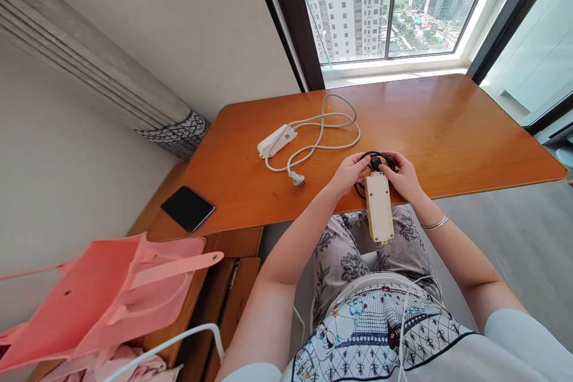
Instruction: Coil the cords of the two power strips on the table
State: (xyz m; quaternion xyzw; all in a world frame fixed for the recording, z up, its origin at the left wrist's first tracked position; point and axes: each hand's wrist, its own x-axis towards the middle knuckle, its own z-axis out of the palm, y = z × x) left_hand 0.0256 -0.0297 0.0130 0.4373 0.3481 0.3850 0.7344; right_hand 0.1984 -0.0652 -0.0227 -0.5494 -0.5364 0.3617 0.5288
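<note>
Silvery bangle point(436, 222) behind right fingers point(400, 161). Farther back from fingers, short white sleeves point(514, 334). White top point(483, 358): patterned panel point(358, 340), blue and red motifs, dark edging. Below fingers, pale trousers point(347, 262), dark floral print.

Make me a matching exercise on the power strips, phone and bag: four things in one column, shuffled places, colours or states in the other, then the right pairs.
Things:
1. Cream power strip
2. Phone
3. White power strip
4. Bag

Descriptions:
A. Pink
B. Lying on the table with a looped white cord
C. Its black cord is held by the left hand and right hand
D. Lying flat, its screen dark

Right pairs: 1-C, 2-D, 3-B, 4-A
</note>
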